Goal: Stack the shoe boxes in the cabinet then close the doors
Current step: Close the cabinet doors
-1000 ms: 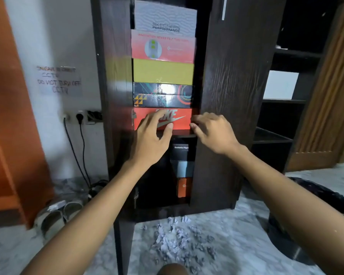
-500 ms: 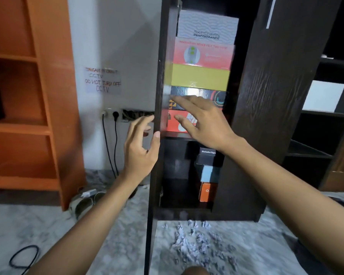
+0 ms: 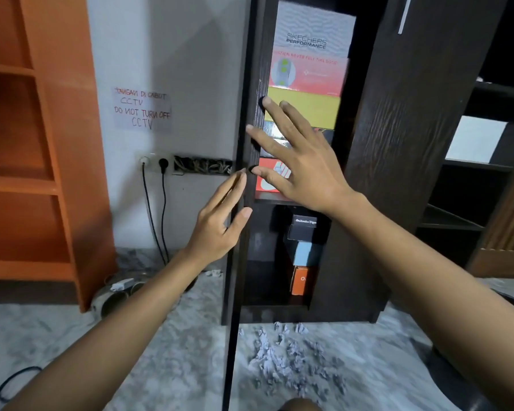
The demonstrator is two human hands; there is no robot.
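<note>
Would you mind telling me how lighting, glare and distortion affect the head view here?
Head view: wide-angle distortion bows the orange shelf and the left door; glare washes out the glossy dark box behind the right hand; the lower compartment is in deep shadow; the paper scraps on the floor look smeared.

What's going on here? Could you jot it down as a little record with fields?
Place: dark wooden cabinet by a white wall
Top shelf: five shoe boxes stacked
Bottom shelf: three smaller boxes stacked
Left door: open, seen edge-on
Right door: partly open
Left hand: fingers straight, at the left door's edge
Right hand: spread open before the boxes, fingertips at the left door
Floor: paper scraps
</note>
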